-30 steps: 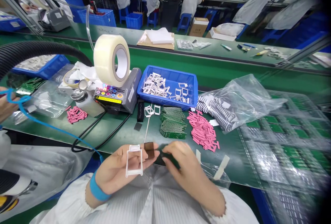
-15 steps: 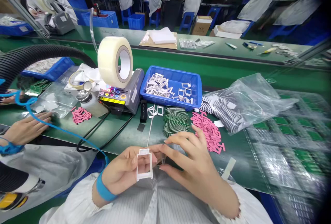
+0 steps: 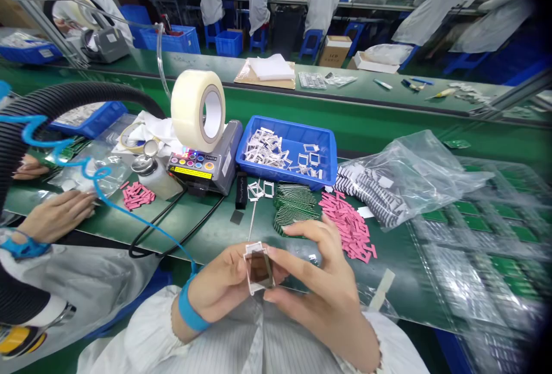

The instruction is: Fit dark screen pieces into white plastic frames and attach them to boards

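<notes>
In the head view my left hand (image 3: 222, 282) grips a small white plastic frame (image 3: 249, 270) by its left side, a blue wristband on the wrist. A dark, glossy rectangular panel (image 3: 261, 269) lies over the frame's opening; whether it is fully seated I cannot tell. My right hand (image 3: 323, 276) pinches the panel's right edge between thumb and index finger, its other fingers raised. Just beyond my hands are a stack of green circuit boards (image 3: 295, 204), a heap of pink strips (image 3: 347, 224) and a few loose white frames (image 3: 260, 190).
A blue bin (image 3: 287, 149) holds many white frames. Left of it, a tape dispenser (image 3: 207, 161) carries a large tape roll (image 3: 198, 110). A clear bag (image 3: 414, 178) and trays of boards (image 3: 483, 247) lie right. A co-worker's hand (image 3: 60, 216) rests at left, near a blue coiled cord (image 3: 129, 213).
My right hand has brought the panel leftward onto the white frame, where it now covers the opening. My left hand has shifted slightly right with the frame, which is now tilted.
</notes>
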A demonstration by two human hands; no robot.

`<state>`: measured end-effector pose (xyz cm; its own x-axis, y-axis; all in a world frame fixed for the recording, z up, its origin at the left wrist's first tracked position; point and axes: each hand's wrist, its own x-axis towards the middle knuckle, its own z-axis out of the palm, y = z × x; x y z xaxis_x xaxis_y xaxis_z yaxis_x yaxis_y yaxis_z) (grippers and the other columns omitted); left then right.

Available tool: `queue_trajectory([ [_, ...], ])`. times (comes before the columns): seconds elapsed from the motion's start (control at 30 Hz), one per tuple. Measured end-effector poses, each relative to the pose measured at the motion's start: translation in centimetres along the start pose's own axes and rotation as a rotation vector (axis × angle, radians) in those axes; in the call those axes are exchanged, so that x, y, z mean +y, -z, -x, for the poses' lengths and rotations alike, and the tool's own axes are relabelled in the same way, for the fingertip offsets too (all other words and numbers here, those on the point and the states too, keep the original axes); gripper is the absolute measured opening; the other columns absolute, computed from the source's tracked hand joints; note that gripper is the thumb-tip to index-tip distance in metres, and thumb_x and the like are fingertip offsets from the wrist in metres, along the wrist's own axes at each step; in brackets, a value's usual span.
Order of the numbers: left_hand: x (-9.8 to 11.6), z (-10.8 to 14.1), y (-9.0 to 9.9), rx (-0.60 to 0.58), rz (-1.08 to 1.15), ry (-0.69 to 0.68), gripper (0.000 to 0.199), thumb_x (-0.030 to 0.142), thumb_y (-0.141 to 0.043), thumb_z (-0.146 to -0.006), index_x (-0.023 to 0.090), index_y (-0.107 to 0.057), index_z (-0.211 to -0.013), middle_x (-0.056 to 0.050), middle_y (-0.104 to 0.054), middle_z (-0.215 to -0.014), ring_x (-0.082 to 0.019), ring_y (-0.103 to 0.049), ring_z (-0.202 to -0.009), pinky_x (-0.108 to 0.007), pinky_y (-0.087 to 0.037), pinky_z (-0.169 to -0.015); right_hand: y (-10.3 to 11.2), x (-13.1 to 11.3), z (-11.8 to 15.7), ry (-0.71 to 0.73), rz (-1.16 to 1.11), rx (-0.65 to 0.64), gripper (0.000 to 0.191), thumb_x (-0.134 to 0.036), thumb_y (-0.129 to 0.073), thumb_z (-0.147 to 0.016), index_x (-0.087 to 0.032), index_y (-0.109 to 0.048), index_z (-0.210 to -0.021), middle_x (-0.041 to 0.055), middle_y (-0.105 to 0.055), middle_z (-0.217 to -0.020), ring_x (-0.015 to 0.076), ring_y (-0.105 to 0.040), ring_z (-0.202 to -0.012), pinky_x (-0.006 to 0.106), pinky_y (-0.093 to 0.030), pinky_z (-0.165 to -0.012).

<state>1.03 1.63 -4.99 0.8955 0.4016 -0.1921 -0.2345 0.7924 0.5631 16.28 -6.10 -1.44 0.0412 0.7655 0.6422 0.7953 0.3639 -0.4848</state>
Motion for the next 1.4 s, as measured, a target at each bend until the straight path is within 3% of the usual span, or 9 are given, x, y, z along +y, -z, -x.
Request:
queue_trajectory([
  [0.27,0.0,-0.2,0.1,-0.085,-0.042,0.001,0.044,0.052,-0.077,-0.058,0.016,-0.073,-0.082,-0.003,-0.064,-0.065,-0.011,-0.056,-0.060,-0.019,-0.042,-0.057,-0.5,0.4,0.9,-0.005,-0.120,-0.057,0.032,-0.049,-0.049,-0.089,-0.026,-0.063,-0.107,0.0074,-0.055,-0.104,0.0220,-0.056,-0.097,0.055,-0.031,-0.097],
  [0.53,-0.1,-0.3,0.2,-0.083,-0.151,0.006,0.046,0.055,-0.075,-0.058,0.015,-0.072,-0.080,-0.002,-0.061,-0.061,-0.010,-0.051,-0.054,-0.021,-0.040,-0.055,-0.7,0.8,1.0,0.016,-0.147,-0.034,0.036,-0.051,-0.048,-0.089,-0.023,-0.064,-0.102,0.0074,-0.058,-0.099,0.0192,-0.058,-0.092,0.049,-0.035,-0.094],
  [0.73,-0.9,-0.7,0.6,-0.099,-0.099,0.016,0.049,0.056,-0.077,-0.054,0.011,-0.071,-0.073,-0.005,-0.060,-0.062,-0.014,-0.055,-0.062,-0.024,-0.043,-0.059,-0.6,0.9,1.0,0.032,-0.201,-0.022,0.034,-0.050,-0.049,-0.089,-0.022,-0.064,-0.100,0.0075,-0.057,-0.102,0.0198,-0.057,-0.093,0.050,-0.036,-0.094],
  [0.87,-1.1,-0.9,0.6,-0.072,-0.051,-0.017,0.047,0.056,-0.076,-0.056,0.016,-0.070,-0.080,-0.003,-0.062,-0.066,-0.013,-0.056,-0.062,-0.023,-0.043,-0.060,-0.4,1.0,0.8,0.029,-0.257,-0.025,0.032,-0.048,-0.051,-0.088,-0.023,-0.064,-0.102,0.0069,-0.058,-0.101,0.0194,-0.058,-0.092,0.046,-0.041,-0.091],
  [1.17,-1.4,-0.8,0.5,-0.047,0.015,-0.079,0.045,0.052,-0.075,-0.061,0.016,-0.070,-0.086,-0.004,-0.066,-0.071,-0.015,-0.060,-0.068,-0.025,-0.046,-0.068,-0.9,1.0,1.3,-0.017,-0.126,-0.040,0.034,-0.048,-0.051,-0.088,-0.023,-0.065,-0.107,0.0093,-0.057,-0.104,0.0224,-0.058,-0.097,0.051,-0.040,-0.092],
  [1.4,-1.5,-0.9,1.0,-0.080,-0.017,-0.048,0.047,0.053,-0.075,-0.060,0.015,-0.071,-0.087,-0.006,-0.068,-0.076,-0.016,-0.062,-0.071,-0.025,-0.046,-0.068,-0.8,1.3,1.4,-0.032,-0.134,-0.008,0.033,-0.047,-0.050,-0.089,-0.023,-0.065,-0.106,0.0092,-0.056,-0.105,0.0224,-0.057,-0.097,0.052,-0.040,-0.093],
])
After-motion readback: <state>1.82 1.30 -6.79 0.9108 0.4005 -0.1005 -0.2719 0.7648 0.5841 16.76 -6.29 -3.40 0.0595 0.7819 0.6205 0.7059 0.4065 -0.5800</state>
